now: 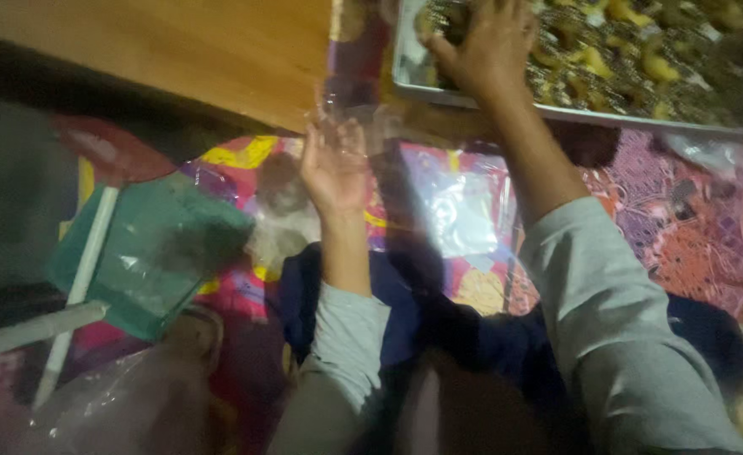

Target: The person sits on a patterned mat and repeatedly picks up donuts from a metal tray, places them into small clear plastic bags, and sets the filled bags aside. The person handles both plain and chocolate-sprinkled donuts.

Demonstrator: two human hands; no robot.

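My left hand (335,164) is raised over the patterned mat, fingers around a thin clear plastic bag (350,114) that it holds up by its mouth. My right hand (482,46) reaches forward into a metal tray (405,76) at the top, fingers curled down into a heap of small yellow and dark food pieces (624,50). Blur hides whether it has picked any up. Both arms wear grey long sleeves.
A wooden board (186,46) lies at the top left. A green plastic item with a white handle (148,253) sits at the left. More clear plastic bags (460,211) lie on the colourful mat (692,227). Dark blue cloth covers my lap.
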